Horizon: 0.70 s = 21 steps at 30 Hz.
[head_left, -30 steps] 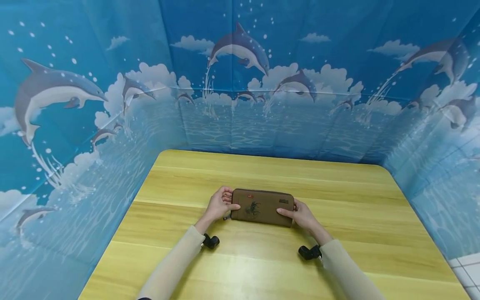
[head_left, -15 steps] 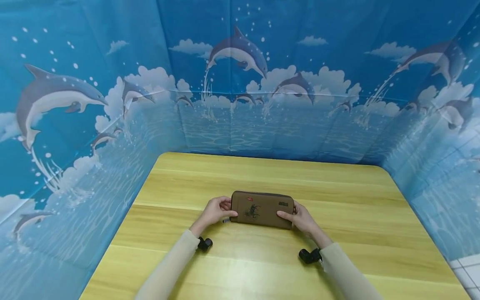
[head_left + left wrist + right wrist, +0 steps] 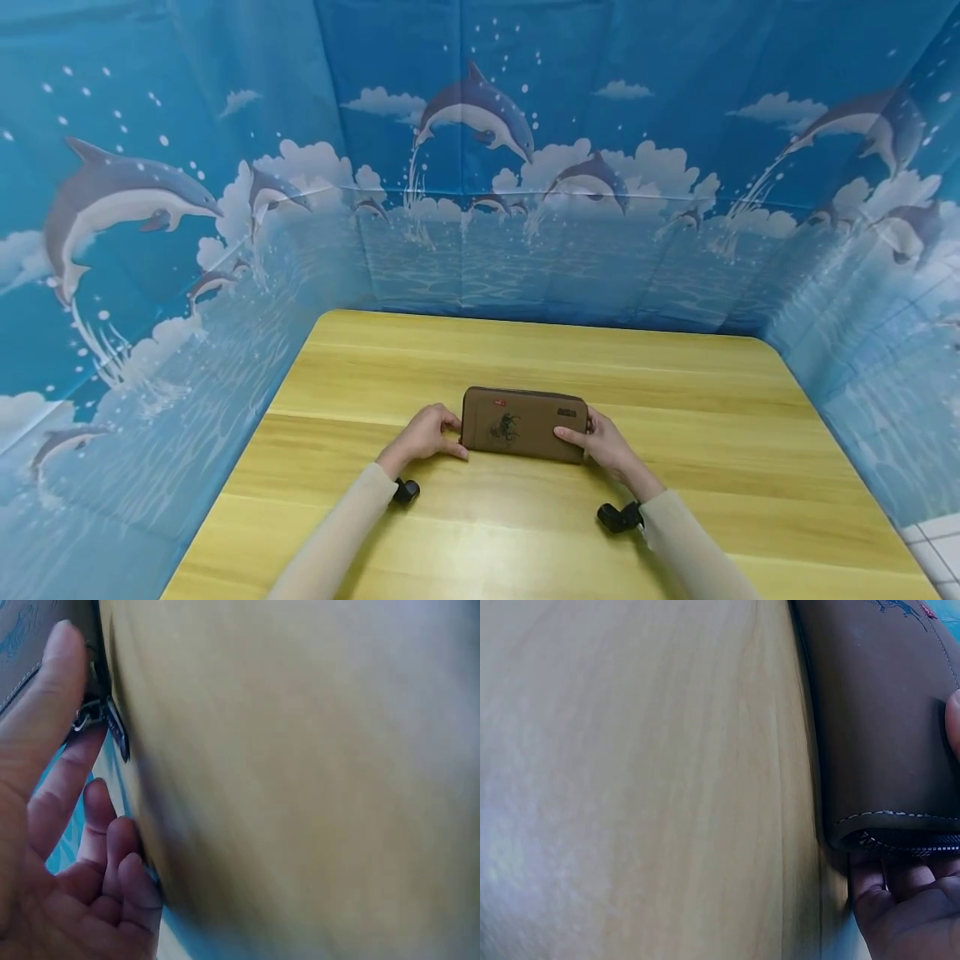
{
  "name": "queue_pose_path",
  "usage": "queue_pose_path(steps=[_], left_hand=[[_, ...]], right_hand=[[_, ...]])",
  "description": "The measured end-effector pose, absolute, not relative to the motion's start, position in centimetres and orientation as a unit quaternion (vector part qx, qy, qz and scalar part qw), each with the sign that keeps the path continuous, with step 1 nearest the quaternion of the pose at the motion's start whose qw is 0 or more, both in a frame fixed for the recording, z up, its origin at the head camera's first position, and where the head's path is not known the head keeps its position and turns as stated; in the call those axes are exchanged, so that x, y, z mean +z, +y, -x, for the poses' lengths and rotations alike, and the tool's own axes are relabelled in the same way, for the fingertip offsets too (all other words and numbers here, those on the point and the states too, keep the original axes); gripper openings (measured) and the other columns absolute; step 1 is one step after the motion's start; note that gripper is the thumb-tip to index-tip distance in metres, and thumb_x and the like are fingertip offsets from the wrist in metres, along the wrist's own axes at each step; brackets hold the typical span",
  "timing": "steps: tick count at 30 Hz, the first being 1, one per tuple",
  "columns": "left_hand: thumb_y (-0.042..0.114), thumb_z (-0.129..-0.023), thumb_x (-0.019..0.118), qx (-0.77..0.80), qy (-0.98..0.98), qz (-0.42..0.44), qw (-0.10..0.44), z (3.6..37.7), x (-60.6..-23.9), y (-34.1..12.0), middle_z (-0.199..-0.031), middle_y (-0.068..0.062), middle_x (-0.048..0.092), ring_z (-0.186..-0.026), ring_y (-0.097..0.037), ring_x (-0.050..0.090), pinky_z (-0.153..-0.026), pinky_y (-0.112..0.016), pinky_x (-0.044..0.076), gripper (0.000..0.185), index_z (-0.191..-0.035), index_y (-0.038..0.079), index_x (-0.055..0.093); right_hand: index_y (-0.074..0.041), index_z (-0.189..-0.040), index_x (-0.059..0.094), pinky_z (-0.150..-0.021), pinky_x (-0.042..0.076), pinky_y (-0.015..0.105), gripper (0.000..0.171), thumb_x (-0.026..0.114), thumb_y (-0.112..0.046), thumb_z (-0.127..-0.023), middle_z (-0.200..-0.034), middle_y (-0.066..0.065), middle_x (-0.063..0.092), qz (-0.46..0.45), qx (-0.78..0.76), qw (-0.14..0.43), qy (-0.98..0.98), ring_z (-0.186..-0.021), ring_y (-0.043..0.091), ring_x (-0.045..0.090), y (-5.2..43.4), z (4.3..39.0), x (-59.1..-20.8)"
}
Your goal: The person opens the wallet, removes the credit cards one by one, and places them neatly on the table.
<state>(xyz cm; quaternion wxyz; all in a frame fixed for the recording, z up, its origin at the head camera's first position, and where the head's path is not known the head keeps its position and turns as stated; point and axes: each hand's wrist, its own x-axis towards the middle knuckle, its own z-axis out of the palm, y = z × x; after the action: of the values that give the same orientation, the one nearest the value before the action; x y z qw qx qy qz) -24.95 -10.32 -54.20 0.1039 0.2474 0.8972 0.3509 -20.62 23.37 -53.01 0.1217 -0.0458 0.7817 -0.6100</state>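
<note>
A brown zip-around wallet (image 3: 528,423) with a dark printed figure and a small red tag stands tilted on its long edge. My right hand (image 3: 606,442) grips its right end, thumb across the front face. In the right wrist view, the fingers (image 3: 911,889) lie behind the wallet's zippered end. My left hand (image 3: 426,433) is at the left end, thumb near the lower corner. The left wrist view shows the zipper pull (image 3: 116,729) hanging loose by the slider (image 3: 88,714), index fingertip touching near it. Thumb and index finger are apart there.
The wallet is on a light wood-grain table (image 3: 480,525) with rounded far corners. A blue dolphin-print curtain (image 3: 480,250) surrounds its back and sides. Small black cameras (image 3: 618,517) sit on both wrists. White tiles (image 3: 941,533) show at the far right.
My left thumb has come off the wallet's front face and slid down to the lower left corner. The right hand keeps its grip. The head view has tilted slightly upward.
</note>
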Motion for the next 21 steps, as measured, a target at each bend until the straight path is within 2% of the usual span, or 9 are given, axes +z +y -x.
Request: queue_pose_path(steps=[6, 9, 14, 21], left_hand=[[0.029, -0.069, 0.086, 0.349, 0.896, -0.256, 0.096, 25.01, -54.18, -10.77, -0.087, 0.009, 0.06, -0.08, -0.01, 0.05, -0.074, -0.029, 0.043, 0.024, -0.087, 0.016, 0.076], [0.024, -0.071, 0.085, 0.363, 0.891, -0.257, 0.089, 25.07, -54.16, -10.92, -0.085, 0.011, 0.06, -0.084, -0.009, 0.052, -0.079, -0.031, 0.043, 0.014, -0.08, 0.019, 0.076], [0.022, -0.072, 0.084, 0.371, 0.886, -0.263, 0.084, 25.07, -54.09, -11.06, -0.083, 0.011, 0.057, -0.084, -0.009, 0.052, -0.08, -0.032, 0.043, 0.01, -0.075, 0.021, 0.074], [0.022, -0.076, 0.081, 0.342, 0.885, -0.305, 0.085, 25.09, -54.23, -11.2, -0.084, 0.011, 0.059, -0.086, -0.011, 0.052, -0.083, -0.034, 0.042, 0.011, -0.076, 0.019, 0.071]], right_hand=[[-0.003, -0.125, 0.051, -0.073, 0.051, 0.037, 0.05, 0.071, -0.028, -0.087, -0.105, 0.012, 0.064, 0.045, -0.615, 0.114, 0.779, -0.09, 0.025, 0.062, 23.59, 20.99, -54.12], [-0.005, -0.123, 0.052, -0.064, 0.05, 0.034, 0.048, 0.071, -0.029, -0.086, -0.102, 0.013, 0.064, 0.046, -0.615, 0.112, 0.779, -0.082, 0.024, 0.061, 23.59, 21.07, -53.99], [-0.006, -0.122, 0.052, -0.049, 0.041, 0.03, 0.047, 0.071, -0.03, -0.087, -0.098, 0.012, 0.063, 0.045, -0.609, 0.113, 0.784, -0.069, 0.022, 0.054, 23.58, 21.15, -53.75], [-0.001, -0.125, 0.05, -0.064, 0.05, 0.034, 0.046, 0.07, -0.021, -0.089, -0.103, 0.011, 0.063, 0.049, -0.617, 0.12, 0.776, -0.083, 0.023, 0.06, 23.46, 20.78, -53.33]])
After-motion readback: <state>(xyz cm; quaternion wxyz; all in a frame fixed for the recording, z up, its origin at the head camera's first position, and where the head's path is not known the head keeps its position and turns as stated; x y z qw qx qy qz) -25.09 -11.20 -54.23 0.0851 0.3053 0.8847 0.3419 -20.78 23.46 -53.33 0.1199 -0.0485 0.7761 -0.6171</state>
